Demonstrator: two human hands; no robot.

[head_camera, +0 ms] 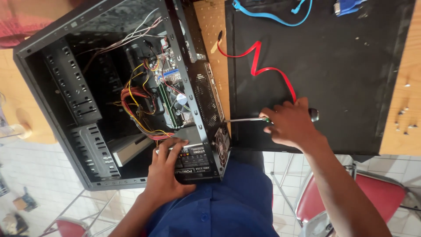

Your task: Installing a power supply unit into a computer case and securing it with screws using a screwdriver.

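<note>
An open computer case (66, 92) lies on its side on the left of the tabletop (210, 26), wires (136, 101) bundled inside. My left hand (164, 169) rests with fingers spread on the power supply (197, 153) at the case's near corner. Just right, my right hand (291, 125) is closed around a screwdriver (245, 119), its tip touching the case's rear. A red cable (263, 70) lies on a black panel (333, 66) beyond; loose screws (405, 118) sit far right.

The right hand (291, 125) covers most of the screwdriver (245, 119) handle. The left hand (169, 169) hides part of the power supply (199, 156). The blue cable (267, 16) and a blue plug (346, 6) run off the top edge. The screws (405, 118) on the counter (408, 66) are too small to make out.
</note>
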